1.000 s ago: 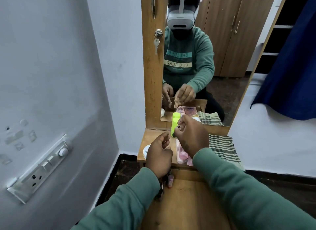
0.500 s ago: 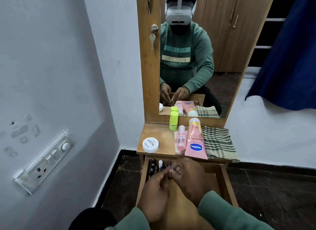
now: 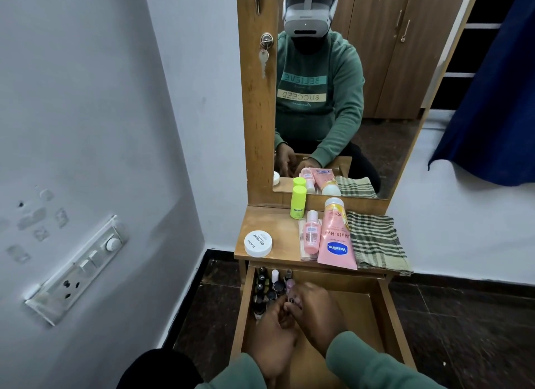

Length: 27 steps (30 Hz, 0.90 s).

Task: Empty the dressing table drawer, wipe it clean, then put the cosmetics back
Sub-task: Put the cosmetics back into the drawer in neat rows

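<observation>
Fingertips [image 3: 291,300] of right hand [image 3: 315,313] and left hand [image 3: 275,330] pinched together on small dark item; exact hold can't tell. Green bottle [image 3: 298,202] released a second ago, now upright on tabletop [image 3: 269,223]. Emptying ongoing: nail polish bottles [image 3: 267,287] crowded in drawer [image 3: 373,307] back-left corner.

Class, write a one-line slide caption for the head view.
Both hands reach among nail polish bottles in the open drawer below cosmetics.
</observation>
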Available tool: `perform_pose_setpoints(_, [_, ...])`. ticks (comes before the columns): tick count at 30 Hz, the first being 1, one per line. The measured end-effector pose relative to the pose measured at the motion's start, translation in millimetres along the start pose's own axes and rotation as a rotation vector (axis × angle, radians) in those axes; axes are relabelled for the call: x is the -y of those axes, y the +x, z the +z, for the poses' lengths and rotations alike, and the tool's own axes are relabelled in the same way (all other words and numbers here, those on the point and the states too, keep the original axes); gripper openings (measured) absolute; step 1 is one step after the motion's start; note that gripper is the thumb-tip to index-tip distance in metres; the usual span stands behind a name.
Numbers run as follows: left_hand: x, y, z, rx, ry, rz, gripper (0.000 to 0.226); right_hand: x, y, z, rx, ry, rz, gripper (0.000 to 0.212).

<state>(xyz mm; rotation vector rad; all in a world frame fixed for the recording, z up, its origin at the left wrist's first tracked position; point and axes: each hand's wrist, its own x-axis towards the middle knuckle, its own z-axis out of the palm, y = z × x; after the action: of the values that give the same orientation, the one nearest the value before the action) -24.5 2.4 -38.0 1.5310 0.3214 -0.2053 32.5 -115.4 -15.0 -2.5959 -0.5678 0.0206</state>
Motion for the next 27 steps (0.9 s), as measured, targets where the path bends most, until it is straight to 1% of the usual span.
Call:
perform_pose_setpoints(4, [3.3,3.3,-0.4,-0.001,-0.018,-0.027,0.075,-1.8,2.1,2.7,0.004,0.013,-0.007,0.024])
perform_pose_setpoints(7, [3.0,4.0,-1.7,0.004,-0.019,-0.023,0.075,-2.3,3.2,3.9,-0.002,0.014,-0.013,0.023])
perform_pose_setpoints(12, [2.9,4.8,-2.3,0.014,-0.008,-0.048,0.084,-2.6,5.6,5.6,0.006,-0.009,-0.027,0.02])
perform_pose_setpoints(18, [-5.6,-2.6,1.2,0.011,-0.077,-0.053,0.071,-3.1,3.1,1.5,-0.025,0.001,-0.051,0.021])
perform_pose_setpoints(21, [-17.7,-11.1,0.7,0.038,-0.073,-0.028,0.059,-1.6,-0.6,-3.6,-0.043,0.022,-0.058,0.028])
perform_pose_setpoints(24, [-34.5,-22.4,-3.3,0.065,0.023,0.038,0.056,1.7,-8.7,-12.7,-0.075,0.085,-0.08,0.022])
perform_pose_setpoints(27, [-56.9,-30.2,-10.5,0.016,0.153,0.138,0.047,11.0,-14.5,-32.5,-0.132,0.109,-0.109,0.014])
